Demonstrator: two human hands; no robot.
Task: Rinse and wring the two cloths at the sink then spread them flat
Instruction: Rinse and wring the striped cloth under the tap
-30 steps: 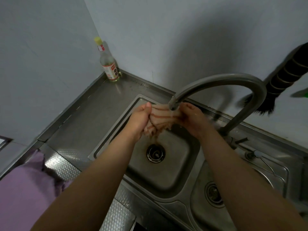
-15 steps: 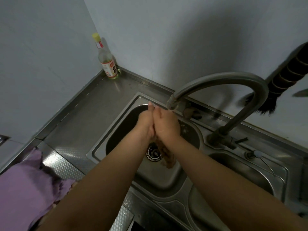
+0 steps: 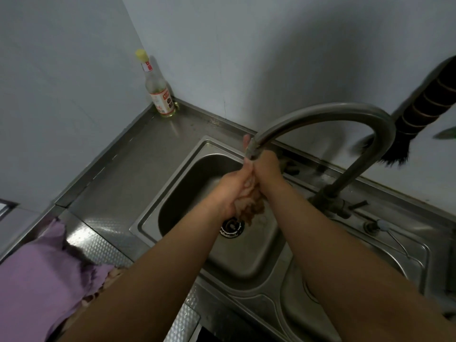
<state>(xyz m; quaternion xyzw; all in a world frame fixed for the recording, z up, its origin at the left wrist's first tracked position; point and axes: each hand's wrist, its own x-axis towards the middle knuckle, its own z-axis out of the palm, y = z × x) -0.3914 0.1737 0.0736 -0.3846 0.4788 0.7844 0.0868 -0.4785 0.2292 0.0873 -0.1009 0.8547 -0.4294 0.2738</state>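
A bunched, wet, pinkish-brown striped cloth [image 3: 249, 203] is held above the drain of the left stainless-steel sink basin [image 3: 172, 193], just below the curved grey metal faucet [image 3: 320, 114]. The grip of the left hand [image 3: 232, 188] is closed around its lower part, and that of the right hand [image 3: 266, 169] around its upper end. The cloth is judged soft, limp, heavy with water and somewhat slippery; it is best taken at both ends of the roll and twisted oppositely. A second, purple cloth [image 3: 37, 287] lies on the steel surface [image 3: 128, 164] at the left.
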